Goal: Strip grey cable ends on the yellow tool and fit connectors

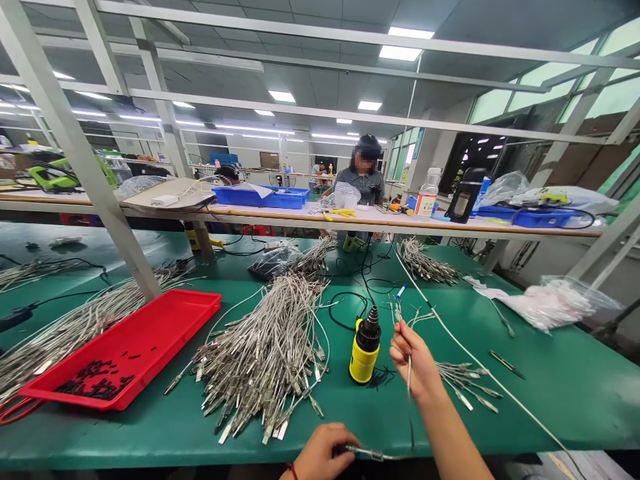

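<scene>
My right hand (414, 360) is raised to the right of a yellow heat gun (365, 357) standing with its black nozzle upward. Its fingers pinch a thin grey USB cable (410, 393) close to the end, where fine wires stick up. Low at the table's front edge, my left hand (325, 453) is closed on the plug end of what looks like the same cable, beside its clear connector (371, 455). Left of the heat gun lies a big heap of USB cables (265, 353). A smaller bunch of cables (465, 383) rests right of my right wrist.
A red tray (170, 327) with small black pieces sits at left, next to more cables (100, 313). Tweezers (507, 365) and a plastic bag (555, 303) lie at right. A shelf (280, 217) crosses above the green table; a person (361, 173) sits beyond.
</scene>
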A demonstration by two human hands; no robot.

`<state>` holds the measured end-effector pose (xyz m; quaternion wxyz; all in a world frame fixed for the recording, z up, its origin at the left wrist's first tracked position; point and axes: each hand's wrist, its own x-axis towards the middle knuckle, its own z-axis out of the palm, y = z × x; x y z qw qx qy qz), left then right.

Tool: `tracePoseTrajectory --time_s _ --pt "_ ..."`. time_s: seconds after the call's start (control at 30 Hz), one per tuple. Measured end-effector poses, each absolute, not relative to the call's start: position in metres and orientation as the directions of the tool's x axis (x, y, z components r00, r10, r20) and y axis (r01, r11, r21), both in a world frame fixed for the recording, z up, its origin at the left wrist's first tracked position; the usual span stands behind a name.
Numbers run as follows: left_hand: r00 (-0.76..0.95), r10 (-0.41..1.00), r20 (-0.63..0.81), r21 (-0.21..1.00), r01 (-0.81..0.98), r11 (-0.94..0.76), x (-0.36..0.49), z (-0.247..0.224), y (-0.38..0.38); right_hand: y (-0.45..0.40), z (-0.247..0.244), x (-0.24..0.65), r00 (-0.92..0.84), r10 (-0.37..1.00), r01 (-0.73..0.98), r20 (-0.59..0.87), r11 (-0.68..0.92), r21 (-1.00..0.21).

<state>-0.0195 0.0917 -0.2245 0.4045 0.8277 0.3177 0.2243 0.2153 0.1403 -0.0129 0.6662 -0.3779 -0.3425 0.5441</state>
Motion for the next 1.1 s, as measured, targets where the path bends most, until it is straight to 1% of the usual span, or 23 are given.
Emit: tracePoseTrajectory --time_s 0.17,0.37,0.57,0.8,0.9,0.97,1.03,1.1 --pt "0.685 0.723 0.095 0.808 0.371 -0.458 -0.017 -0.223 0.089 0.155 -0.022 0.205 0.113 0.993 -0.64 -0.029 0.051 -0.767" --pt "0.691 0.716 0.103 0.797 0.373 -0.475 -0.017 -0.221 0.09 0.162 -0.027 0.206 0.074 0.995 -0.717 -0.062 0.01 -0.697" --pt "0.705 0.701 0.111 0.79 0.365 -0.492 -0.018 -0.222 0.091 0.163 -0.025 0.203 0.053 0.996 -0.712 -0.078 -0.017 -0.702" --pt "0.708 0.696 0.119 0.785 0.363 -0.502 -0.017 -0.226 0.092 0.157 -0.011 0.188 0.083 0.995 -0.625 -0.062 0.004 -0.78" --pt "0.707 0.698 0.113 0.782 0.37 -0.502 -0.018 -0.228 0.092 0.149 -0.002 0.185 0.142 0.989 -0.551 -0.039 0.046 -0.833" --pt "0.711 0.695 0.109 0.78 0.372 -0.503 -0.018 -0.228 0.092 0.139 0.006 0.192 0.227 0.974 -0.495 -0.006 0.11 -0.862" --pt "0.716 0.69 0.106 0.777 0.373 -0.507 -0.019 -0.228 0.093 0.125 0.012 0.208 0.35 0.936 -0.441 0.038 0.2 -0.875" --pt "0.725 0.681 0.107 0.771 0.371 -0.517 -0.019 -0.224 0.094 0.104 0.015 0.227 0.513 0.85 -0.317 0.12 0.317 -0.894"
